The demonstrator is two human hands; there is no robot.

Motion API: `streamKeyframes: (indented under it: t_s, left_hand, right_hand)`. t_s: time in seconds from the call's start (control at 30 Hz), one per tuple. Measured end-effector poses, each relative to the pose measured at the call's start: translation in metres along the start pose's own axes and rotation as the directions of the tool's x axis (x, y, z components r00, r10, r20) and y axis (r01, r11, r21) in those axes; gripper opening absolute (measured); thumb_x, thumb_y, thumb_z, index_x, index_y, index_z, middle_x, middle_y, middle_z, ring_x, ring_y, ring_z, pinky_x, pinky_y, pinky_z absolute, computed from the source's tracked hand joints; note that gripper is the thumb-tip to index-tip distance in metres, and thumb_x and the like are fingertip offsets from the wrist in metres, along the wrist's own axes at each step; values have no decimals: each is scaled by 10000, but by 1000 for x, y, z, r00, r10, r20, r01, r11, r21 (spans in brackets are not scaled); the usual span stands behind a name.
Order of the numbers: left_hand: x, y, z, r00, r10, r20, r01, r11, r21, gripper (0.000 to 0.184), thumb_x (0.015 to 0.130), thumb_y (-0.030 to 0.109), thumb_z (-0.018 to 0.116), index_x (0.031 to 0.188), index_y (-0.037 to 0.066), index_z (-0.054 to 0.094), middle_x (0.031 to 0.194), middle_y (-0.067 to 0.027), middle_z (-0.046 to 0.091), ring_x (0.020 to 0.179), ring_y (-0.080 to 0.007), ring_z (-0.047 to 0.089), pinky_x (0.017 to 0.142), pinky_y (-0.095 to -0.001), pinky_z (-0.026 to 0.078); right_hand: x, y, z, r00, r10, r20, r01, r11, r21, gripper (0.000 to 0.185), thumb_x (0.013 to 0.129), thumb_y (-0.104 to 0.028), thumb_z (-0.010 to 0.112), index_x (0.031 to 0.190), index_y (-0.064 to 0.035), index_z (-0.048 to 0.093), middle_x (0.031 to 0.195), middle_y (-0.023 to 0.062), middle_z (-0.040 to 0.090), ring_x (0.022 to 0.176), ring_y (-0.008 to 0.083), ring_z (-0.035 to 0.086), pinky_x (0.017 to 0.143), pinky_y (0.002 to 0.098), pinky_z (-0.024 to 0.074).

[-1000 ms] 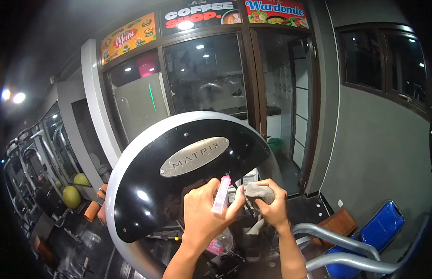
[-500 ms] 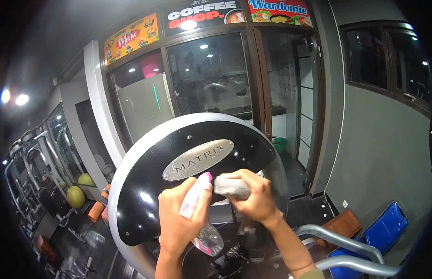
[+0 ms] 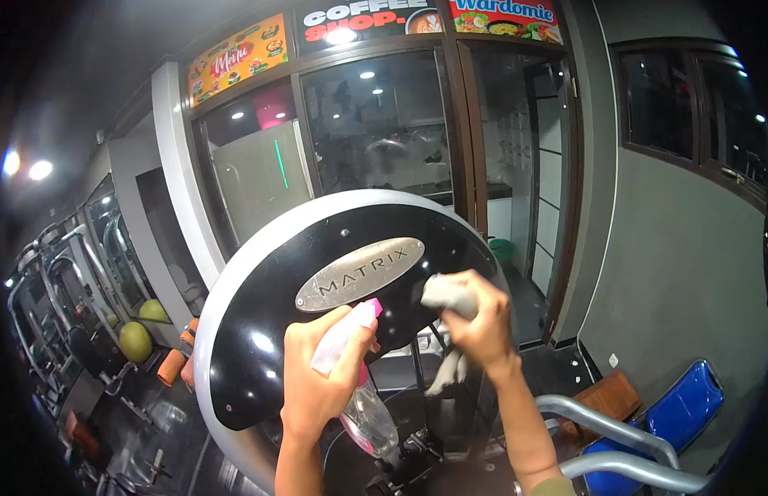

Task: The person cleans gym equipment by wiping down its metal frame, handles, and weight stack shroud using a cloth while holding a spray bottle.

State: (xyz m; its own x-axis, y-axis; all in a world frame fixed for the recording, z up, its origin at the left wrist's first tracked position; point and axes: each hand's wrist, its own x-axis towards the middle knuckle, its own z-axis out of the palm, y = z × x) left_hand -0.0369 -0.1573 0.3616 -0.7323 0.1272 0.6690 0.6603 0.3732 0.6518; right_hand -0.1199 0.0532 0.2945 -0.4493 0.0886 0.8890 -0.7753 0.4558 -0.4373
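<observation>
In front of me stands a gym machine with a curved black panel (image 3: 252, 331) and a pale rounded rim. An oval metal MATRIX plate (image 3: 361, 274) is fixed to it. My left hand (image 3: 314, 380) is closed around the neck of a clear spray bottle (image 3: 372, 417) with a white and pink trigger head, below the plate. My right hand (image 3: 483, 326) grips a bunched light grey cloth (image 3: 450, 293) near the right part of the panel, its loose end hanging below. Whether the cloth touches the panel I cannot tell.
Silver tubular handles (image 3: 640, 471) curve in at the lower right, beside a blue chair (image 3: 686, 405) and a brown wooden box (image 3: 603, 405). Glass doors (image 3: 376, 124) stand behind the machine. Other gym equipment and a green ball (image 3: 136, 341) are at left.
My right hand has moved up and to the right with the cloth, away from the spray bottle. The left hand stays nearly in place, and the view has shifted slightly.
</observation>
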Motion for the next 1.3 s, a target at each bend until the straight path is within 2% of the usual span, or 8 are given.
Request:
streamKeyframes:
  t_s: [0.07, 0.3, 0.5, 0.7, 0.83, 1.03, 1.2, 1.3]
  left_hand:
    - [-1, -5, -2, 1000, -3, 14, 2, 1000, 6, 302, 933, 184, 612, 725, -32, 653, 598, -70, 639, 533, -95, 583, 526, -261, 433]
    - [-1, 2, 0, 1000, -22, 12, 23, 1000, -20, 306, 941, 201, 619, 770, -46, 674, 619, -70, 652, 569, -104, 603, 566, -261, 455]
    - [7, -2, -6, 993, -56, 105, 66, 993, -97, 359, 958, 255, 604, 778, -47, 679, 645, -75, 665, 602, -107, 605, 605, -272, 467]
    - [15, 6, -18, 974, -151, 170, 167, 982, -84, 402, 970, 310, 599, 768, -27, 687, 684, -75, 678, 634, -108, 605, 620, -280, 470]
    - [21, 13, -27, 947, -247, 207, 272, 956, -106, 440, 966, 357, 591, 779, -29, 691, 702, -83, 685, 655, -115, 610, 642, -287, 477]
    - [34, 10, -35, 980, -94, 175, 83, 994, 73, 447, 959, 373, 581, 833, -39, 701, 702, -72, 666, 678, -124, 586, 675, -299, 472]
    - [51, 16, -44, 965, -63, 254, 64, 998, 3, 466, 970, 409, 554, 896, -27, 703, 683, -65, 663, 644, -107, 612, 629, -268, 474]
    - [54, 11, -50, 947, -167, 273, 180, 983, -24, 457, 979, 416, 549, 920, -7, 713, 674, -64, 665, 621, -106, 635, 590, -260, 479]
  right_hand:
    - [13, 9, -5, 989, 128, -76, -134, 987, -86, 235, 739, -31, 714, 968, -44, 665, 928, 145, 716, 865, 333, 703, 763, 386, 549]
    - [19, -26, 13, 989, -105, 105, 107, 994, -16, 272, 726, -132, 767, 970, -73, 660, 921, 138, 698, 869, 334, 703, 762, 391, 551]
    - [49, -6, -7, 974, 225, 37, -215, 960, -183, 214, 788, -166, 760, 959, -69, 675, 905, 178, 717, 879, 368, 699, 745, 426, 540]
    - [42, -37, 7, 969, -4, 246, 6, 1000, -5, 348, 783, -182, 766, 1036, -51, 566, 893, 211, 700, 882, 403, 694, 759, 446, 535]
    - [48, -31, -1, 976, 60, 211, -58, 998, -13, 288, 776, -195, 770, 967, -54, 606, 847, 207, 699, 866, 403, 696, 748, 441, 540]
    - [62, -24, 7, 999, 22, 37, -15, 983, -181, 263, 762, -164, 763, 969, -62, 637, 895, 193, 707, 850, 380, 693, 750, 439, 535]
    - [57, -44, 13, 971, -120, 206, 117, 993, 27, 279, 754, -162, 772, 991, -70, 658, 901, 168, 711, 867, 372, 697, 756, 426, 539]
    - [62, -39, 3, 978, 142, 154, -136, 990, -47, 263, 752, -160, 779, 970, -66, 666, 876, 173, 711, 857, 372, 696, 748, 427, 539]
